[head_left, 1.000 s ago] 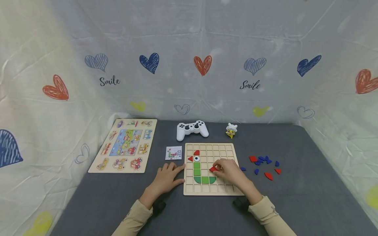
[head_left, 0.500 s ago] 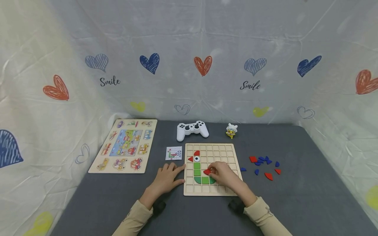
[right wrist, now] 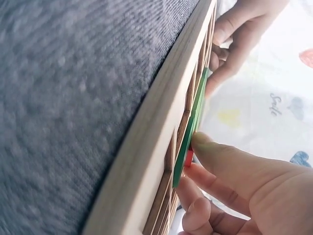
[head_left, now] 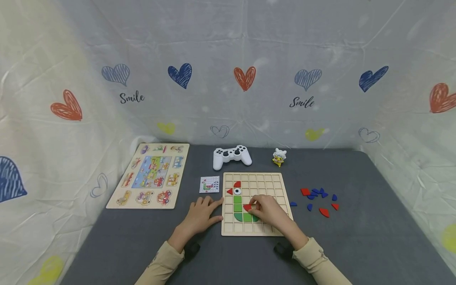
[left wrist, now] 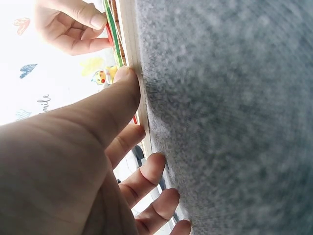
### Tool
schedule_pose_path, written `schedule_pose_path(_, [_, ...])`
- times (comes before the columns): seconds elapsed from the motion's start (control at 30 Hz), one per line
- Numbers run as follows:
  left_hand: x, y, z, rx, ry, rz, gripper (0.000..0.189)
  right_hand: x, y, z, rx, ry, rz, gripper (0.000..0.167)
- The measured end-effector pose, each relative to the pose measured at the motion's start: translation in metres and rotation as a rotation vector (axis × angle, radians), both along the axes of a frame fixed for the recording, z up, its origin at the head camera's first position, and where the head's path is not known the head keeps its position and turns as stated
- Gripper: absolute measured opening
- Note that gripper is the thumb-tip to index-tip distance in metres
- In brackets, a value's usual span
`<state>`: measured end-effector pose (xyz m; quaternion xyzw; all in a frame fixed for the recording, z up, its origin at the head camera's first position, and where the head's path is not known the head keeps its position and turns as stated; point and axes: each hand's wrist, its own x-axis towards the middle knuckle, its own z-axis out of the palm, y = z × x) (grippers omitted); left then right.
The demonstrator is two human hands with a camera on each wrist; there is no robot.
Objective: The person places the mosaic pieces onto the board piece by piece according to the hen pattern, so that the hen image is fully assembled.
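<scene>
A wooden grid board [head_left: 270, 182] lies on the table, with green and red pieces and a round eye piece set in its cells. My right hand [head_left: 270, 209] pinches a red piece [head_left: 246, 207] between thumb and fingers, at the cell right of the lower green square [head_left: 237, 208]. Seen from the right wrist, the red piece [right wrist: 189, 157] is mostly hidden behind the green pieces [right wrist: 183, 152] and my fingers. My left hand [head_left: 198, 215] rests at the board's left edge, fingers spread, thumb and index fingertip touching the rim.
Loose blue pieces [head_left: 315, 191] and red pieces [head_left: 324, 212] lie right of the board. A small pattern card [head_left: 209, 185] is at its upper left. Behind stand a white game controller [head_left: 232, 156] and a small figurine [head_left: 279, 157]. A picture puzzle board [head_left: 124, 198] lies far left.
My right hand has carried the red piece left across the board, to the cell beside the green column. My left hand has stayed in place.
</scene>
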<state>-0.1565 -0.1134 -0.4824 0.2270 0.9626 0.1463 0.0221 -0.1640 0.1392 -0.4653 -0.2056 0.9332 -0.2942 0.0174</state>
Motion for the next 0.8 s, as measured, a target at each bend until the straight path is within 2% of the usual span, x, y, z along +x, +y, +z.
schedule_pose_path(0.43, [0.0001,-0.0003,-0.0003,0.006,0.004,-0.004,0.06,-0.0004,-0.0008,-0.0018,0.036,0.011,-0.018,0.013])
schedule_pose_path(0.8, [-0.0004,-0.0004,-0.0013,-0.007,0.006,-0.003,0.06,-0.0002,-0.0024,-0.0023,0.119,0.108,-0.055,0.011])
